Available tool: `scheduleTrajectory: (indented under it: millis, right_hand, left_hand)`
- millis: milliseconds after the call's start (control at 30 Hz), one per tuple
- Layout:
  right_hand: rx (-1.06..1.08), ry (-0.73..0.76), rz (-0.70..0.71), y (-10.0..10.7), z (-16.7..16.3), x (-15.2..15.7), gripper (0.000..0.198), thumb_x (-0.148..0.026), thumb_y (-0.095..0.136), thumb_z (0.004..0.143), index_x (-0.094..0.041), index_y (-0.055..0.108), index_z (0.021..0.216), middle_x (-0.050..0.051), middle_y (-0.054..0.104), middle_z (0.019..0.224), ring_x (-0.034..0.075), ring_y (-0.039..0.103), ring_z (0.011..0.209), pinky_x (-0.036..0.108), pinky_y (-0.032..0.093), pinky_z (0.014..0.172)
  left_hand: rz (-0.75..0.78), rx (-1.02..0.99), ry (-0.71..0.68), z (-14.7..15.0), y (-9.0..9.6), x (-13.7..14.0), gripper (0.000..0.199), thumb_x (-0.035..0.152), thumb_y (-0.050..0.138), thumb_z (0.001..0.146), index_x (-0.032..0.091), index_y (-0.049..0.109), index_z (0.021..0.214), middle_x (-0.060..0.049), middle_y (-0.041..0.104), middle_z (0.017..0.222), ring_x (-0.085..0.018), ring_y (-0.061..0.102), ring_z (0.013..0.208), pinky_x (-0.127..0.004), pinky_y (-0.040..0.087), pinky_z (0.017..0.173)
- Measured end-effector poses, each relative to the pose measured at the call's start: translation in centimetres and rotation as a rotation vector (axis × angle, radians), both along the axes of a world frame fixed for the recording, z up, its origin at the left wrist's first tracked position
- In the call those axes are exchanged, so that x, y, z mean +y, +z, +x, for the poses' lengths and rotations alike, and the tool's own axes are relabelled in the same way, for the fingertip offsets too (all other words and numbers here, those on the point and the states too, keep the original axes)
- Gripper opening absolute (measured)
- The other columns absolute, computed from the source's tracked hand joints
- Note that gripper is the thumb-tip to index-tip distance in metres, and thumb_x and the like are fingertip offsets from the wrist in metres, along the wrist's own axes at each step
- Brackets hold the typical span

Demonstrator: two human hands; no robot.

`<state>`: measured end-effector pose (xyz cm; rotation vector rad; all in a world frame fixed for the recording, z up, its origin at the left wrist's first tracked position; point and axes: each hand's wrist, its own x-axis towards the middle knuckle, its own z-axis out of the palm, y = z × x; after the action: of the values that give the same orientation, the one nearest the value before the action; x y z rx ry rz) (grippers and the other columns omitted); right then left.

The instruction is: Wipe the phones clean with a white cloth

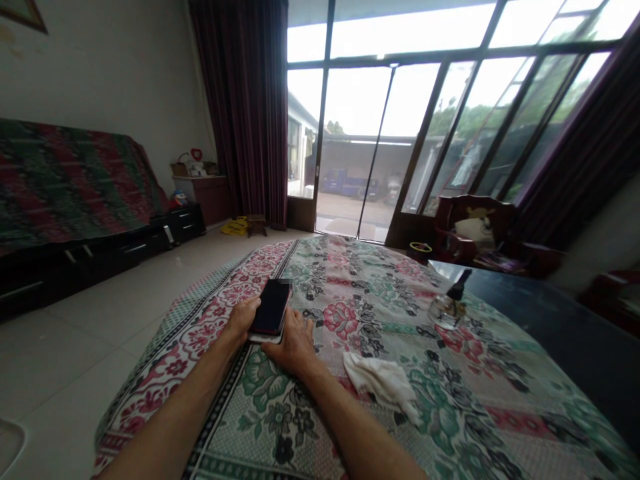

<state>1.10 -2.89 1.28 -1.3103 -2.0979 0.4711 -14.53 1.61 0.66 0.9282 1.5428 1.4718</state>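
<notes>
A smartphone [271,307] with a dark screen lies between my two hands over the patterned tablecloth [280,427]. Beneath it a pale layer shows at the lower edge; whether that is a case or a separate thing I cannot tell. My left hand [243,317] grips the phone's left side, thumb near the edge of the screen. Closed along the right side and lower corner is my right hand [296,343]. A crumpled white cloth [381,381] rests right of my right forearm. Farther right stands a clear glass bottle [446,312] with a black top.
A dark tabletop [530,313] shows beyond the cloth on the right. Behind it stands a wooden chair [453,230] with things on its seat. A low black cabinet [125,257] runs along the left wall. Near the curtain [240,113], a yellow bag [235,226] lies on the floor.
</notes>
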Motion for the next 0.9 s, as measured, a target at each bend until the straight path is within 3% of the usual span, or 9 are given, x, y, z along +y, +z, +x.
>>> scheduleTrajectory:
  millis: [267,433,900]
  right_hand:
    - [-0.008,0.044,-0.025,0.0,-2.3,0.8,0.067,-0.043,0.076,0.062,-0.021,0.050,0.120,0.010,0.059,0.114,0.033,0.048,0.115,0.054,0.031,0.102]
    - [-0.003,0.053,-0.011,-0.2,-3.9,1.0,0.066,-0.047,0.072,0.067,-0.019,0.049,0.123,0.013,0.056,0.122,0.035,0.047,0.118,0.057,0.028,0.103]
    - [-0.006,0.131,0.000,-0.2,-3.0,0.8,0.066,-0.047,0.064,0.079,-0.017,0.041,0.133,0.015,0.055,0.130,0.033,0.043,0.126,0.055,0.023,0.107]
  left_hand:
    - [0.023,-0.020,0.038,-2.1,0.9,-0.5,0.027,0.017,0.055,0.072,0.015,0.074,0.092,-0.003,0.077,0.085,-0.019,0.070,0.074,-0.027,0.055,0.066]
    - [0.042,0.029,0.103,-3.6,1.1,-0.5,0.028,0.016,0.055,0.074,0.016,0.074,0.094,-0.004,0.077,0.099,-0.020,0.070,0.092,-0.029,0.055,0.081]
    - [0.066,0.074,0.127,-3.7,0.8,-0.5,0.033,0.014,0.054,0.079,0.014,0.073,0.105,-0.008,0.074,0.112,-0.022,0.069,0.105,-0.036,0.053,0.094]
